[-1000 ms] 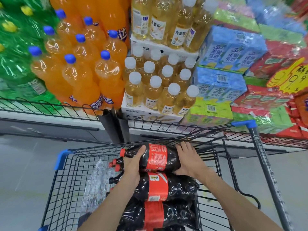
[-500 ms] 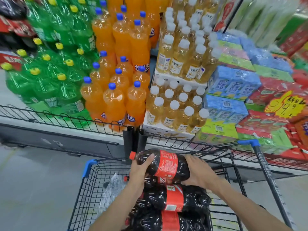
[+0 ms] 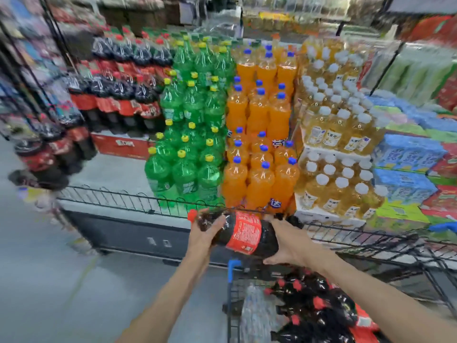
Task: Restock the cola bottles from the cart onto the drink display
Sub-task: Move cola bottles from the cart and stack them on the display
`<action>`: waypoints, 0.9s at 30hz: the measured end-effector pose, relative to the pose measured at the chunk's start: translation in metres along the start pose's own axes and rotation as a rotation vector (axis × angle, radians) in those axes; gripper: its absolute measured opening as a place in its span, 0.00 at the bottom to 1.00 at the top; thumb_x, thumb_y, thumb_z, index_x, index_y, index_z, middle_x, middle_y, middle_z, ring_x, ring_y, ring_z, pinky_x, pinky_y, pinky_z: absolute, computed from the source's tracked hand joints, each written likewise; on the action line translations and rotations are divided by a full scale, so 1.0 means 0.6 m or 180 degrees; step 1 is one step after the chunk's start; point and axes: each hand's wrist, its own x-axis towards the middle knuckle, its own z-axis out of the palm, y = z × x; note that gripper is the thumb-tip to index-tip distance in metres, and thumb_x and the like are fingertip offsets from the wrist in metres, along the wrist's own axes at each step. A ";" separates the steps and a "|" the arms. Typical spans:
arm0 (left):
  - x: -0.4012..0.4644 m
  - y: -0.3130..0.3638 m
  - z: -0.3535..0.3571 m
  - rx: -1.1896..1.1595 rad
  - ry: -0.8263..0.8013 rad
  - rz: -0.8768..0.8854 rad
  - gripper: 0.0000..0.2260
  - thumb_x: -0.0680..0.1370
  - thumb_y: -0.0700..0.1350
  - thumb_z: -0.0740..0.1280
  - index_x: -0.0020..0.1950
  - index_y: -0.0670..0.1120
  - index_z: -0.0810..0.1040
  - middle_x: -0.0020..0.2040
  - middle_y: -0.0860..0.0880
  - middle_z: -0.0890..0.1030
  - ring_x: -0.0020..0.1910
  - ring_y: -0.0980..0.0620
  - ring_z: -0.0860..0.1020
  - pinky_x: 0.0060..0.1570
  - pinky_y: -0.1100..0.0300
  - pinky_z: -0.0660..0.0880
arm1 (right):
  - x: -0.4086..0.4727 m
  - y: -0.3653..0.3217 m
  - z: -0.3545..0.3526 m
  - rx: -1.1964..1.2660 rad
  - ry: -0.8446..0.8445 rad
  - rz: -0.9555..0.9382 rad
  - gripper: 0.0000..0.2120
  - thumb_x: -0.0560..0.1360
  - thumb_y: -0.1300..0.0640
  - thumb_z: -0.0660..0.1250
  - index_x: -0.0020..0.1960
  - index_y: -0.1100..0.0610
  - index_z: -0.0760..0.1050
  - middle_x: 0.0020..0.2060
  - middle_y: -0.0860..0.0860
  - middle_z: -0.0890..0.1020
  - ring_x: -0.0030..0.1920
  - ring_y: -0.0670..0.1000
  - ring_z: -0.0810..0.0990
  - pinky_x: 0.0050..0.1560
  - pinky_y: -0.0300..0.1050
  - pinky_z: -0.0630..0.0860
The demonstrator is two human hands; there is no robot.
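Left hand grips cola bottle neck, right hand cups base; fingers curled, arms outstretched.

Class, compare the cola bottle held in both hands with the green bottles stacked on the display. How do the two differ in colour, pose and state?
The cola bottle is dark with a red cap and red label; the green bottles are green with yellow caps.
The cola bottle lies sideways, cap to the left; the green bottles stand upright.
The cola bottle is gripped by the left hand and right hand; the green bottles sit stacked in tiers.
Both are large plastic drink bottles.
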 end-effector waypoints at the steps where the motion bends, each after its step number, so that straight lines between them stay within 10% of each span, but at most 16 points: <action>1: 0.007 0.027 -0.047 0.0042 -0.0016 0.0055 0.28 0.67 0.46 0.83 0.63 0.49 0.78 0.59 0.43 0.86 0.57 0.43 0.85 0.62 0.44 0.80 | 0.018 -0.048 0.004 0.0057 0.0018 -0.0046 0.50 0.61 0.29 0.77 0.75 0.48 0.64 0.65 0.49 0.76 0.63 0.55 0.78 0.62 0.54 0.78; 7: 0.033 0.198 -0.293 0.0411 0.0270 0.0446 0.13 0.74 0.38 0.78 0.56 0.48 0.82 0.49 0.48 0.88 0.47 0.50 0.86 0.57 0.46 0.82 | 0.151 -0.312 0.048 0.0196 0.0182 -0.0328 0.53 0.53 0.21 0.75 0.72 0.42 0.66 0.61 0.41 0.81 0.63 0.47 0.81 0.59 0.49 0.80; 12: 0.061 0.320 -0.466 0.0502 0.0398 0.0636 0.30 0.62 0.52 0.83 0.63 0.51 0.80 0.57 0.46 0.87 0.58 0.44 0.84 0.57 0.51 0.81 | 0.247 -0.516 0.034 0.0471 0.0076 -0.0595 0.49 0.55 0.28 0.77 0.70 0.45 0.66 0.59 0.40 0.79 0.57 0.44 0.80 0.49 0.41 0.75; 27: 0.363 0.618 -0.705 0.1520 0.0362 0.1031 0.25 0.68 0.57 0.82 0.62 0.57 0.79 0.60 0.51 0.86 0.61 0.49 0.83 0.62 0.47 0.80 | 0.685 -0.808 0.017 0.1265 0.0007 -0.0858 0.49 0.55 0.33 0.79 0.71 0.44 0.63 0.58 0.42 0.81 0.56 0.48 0.82 0.54 0.48 0.80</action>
